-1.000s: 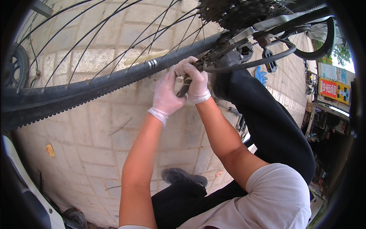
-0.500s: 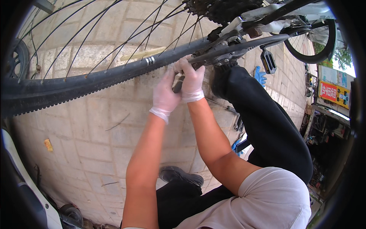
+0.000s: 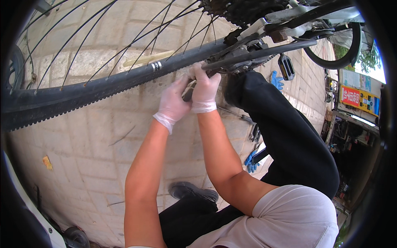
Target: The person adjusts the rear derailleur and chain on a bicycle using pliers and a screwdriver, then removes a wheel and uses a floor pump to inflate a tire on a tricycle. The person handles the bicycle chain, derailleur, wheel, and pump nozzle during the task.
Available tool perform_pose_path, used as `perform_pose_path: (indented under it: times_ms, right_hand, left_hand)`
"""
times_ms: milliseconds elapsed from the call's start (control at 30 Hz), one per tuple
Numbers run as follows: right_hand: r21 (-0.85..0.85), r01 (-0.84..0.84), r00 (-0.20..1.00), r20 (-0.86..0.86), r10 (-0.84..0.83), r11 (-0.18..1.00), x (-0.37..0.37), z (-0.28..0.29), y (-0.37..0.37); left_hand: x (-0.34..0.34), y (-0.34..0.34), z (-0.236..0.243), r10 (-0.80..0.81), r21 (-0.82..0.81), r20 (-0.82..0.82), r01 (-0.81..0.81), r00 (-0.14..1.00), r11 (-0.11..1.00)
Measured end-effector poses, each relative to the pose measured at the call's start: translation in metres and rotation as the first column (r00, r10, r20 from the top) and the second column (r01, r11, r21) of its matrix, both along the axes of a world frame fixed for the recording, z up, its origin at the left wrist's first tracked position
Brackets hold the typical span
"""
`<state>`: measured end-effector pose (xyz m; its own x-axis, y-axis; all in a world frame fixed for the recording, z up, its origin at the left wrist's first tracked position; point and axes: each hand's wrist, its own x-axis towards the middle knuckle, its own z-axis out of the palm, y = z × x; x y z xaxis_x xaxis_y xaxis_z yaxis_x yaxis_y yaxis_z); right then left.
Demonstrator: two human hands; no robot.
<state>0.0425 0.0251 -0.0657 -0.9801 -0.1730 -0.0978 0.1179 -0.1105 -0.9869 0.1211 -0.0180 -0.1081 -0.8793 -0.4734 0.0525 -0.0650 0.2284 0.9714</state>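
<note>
A bicycle wheel with a black tire (image 3: pixel 103 89) and thin spokes crosses the upper part of the head view. My left hand (image 3: pixel 173 101), in a translucent glove, is closed just below the tire. Beside it, touching, my right hand (image 3: pixel 205 91) wears the same kind of glove, fingers bent at the end of a dark bar (image 3: pixel 248 56). Between the palms shows part of a dark object (image 3: pixel 188 93); its kind is hidden by the fingers. Close to the right hand are the derailleur parts (image 3: pixel 244 62), with the black cassette (image 3: pixel 244 12) farther up.
A black pedal (image 3: pixel 286 67) hangs right of the derailleur. One blue glove (image 3: pixel 276 80) lies beyond my knee, another (image 3: pixel 250 161) beside my leg near some dark tools (image 3: pixel 254 132). A white and black vehicle part (image 3: pixel 29 211) stands at lower left. A cluttered cabinet (image 3: pixel 355 136) is at right.
The view has shifted slightly, so my hands and the bicycle appear a little farther left. Both hands keep together at the same spot by the tire, with little change in grip.
</note>
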Motion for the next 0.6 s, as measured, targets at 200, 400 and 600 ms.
perform_pose_path:
  times_ms: [200, 400, 600]
  right_hand:
    - [0.02, -0.016, 0.998, -0.064, 0.017, 1.0, -0.0043, -0.0015, 0.0017]
    - [0.024, -0.003, 0.999, -0.041, 0.004, 1.0, -0.0011, -0.0017, 0.0052]
    - [-0.029, -0.119, 0.992, 0.038, 0.12, 0.992, -0.0027, -0.0043, 0.0048]
  left_hand:
    - [-0.0044, -0.0017, 0.0012, -0.024, 0.029, -0.033, 0.025, 0.999, 0.999]
    - [-0.0062, -0.0049, -0.0037, -0.093, 0.079, -0.061, 0.098, 0.994, 0.992]
    - [-0.0001, -0.0073, 0.0058, -0.003, -0.008, -0.025, 0.003, 1.0, 1.0]
